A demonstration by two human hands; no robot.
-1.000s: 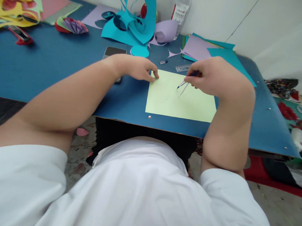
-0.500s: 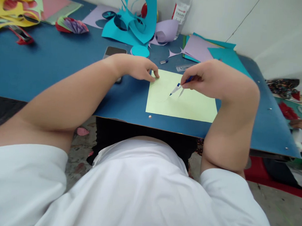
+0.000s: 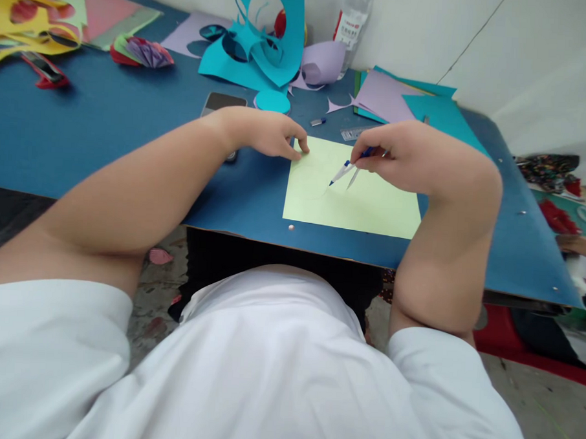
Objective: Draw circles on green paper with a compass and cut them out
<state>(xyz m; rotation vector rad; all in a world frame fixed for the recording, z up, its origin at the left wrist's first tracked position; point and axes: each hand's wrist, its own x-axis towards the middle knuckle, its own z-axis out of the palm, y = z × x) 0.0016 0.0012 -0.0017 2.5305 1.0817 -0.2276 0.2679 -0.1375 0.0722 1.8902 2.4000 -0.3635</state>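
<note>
A pale green sheet of paper (image 3: pixel 361 209) lies near the front edge of the blue table. My right hand (image 3: pixel 388 152) is closed around the top of a drawing compass (image 3: pixel 341 172), whose two legs point down and stand slightly apart over the sheet. A faint curved line shows on the paper left of the compass tip. Resting at the sheet's upper left corner, my left hand (image 3: pixel 277 135) has its fingers apart, with the fingertips touching the paper and nothing in the grip. Part of a phone (image 3: pixel 223 101) shows behind my left wrist.
Cut turquoise paper (image 3: pixel 261 63), a bottle (image 3: pixel 350 28) and stacked coloured sheets (image 3: pixel 386 97) stand along the wall. A clear ruler (image 3: pixel 354 133) and turquoise discs (image 3: pixel 273 102) lie beyond the sheet. At left are a red-handled tool (image 3: pixel 47 71) and yellow scraps (image 3: pixel 34 24). Another person's arm (image 3: pixel 580 246) shows at right.
Both hands, the compass and the sheet stay almost where they were. The whole view has shifted very slightly.
</note>
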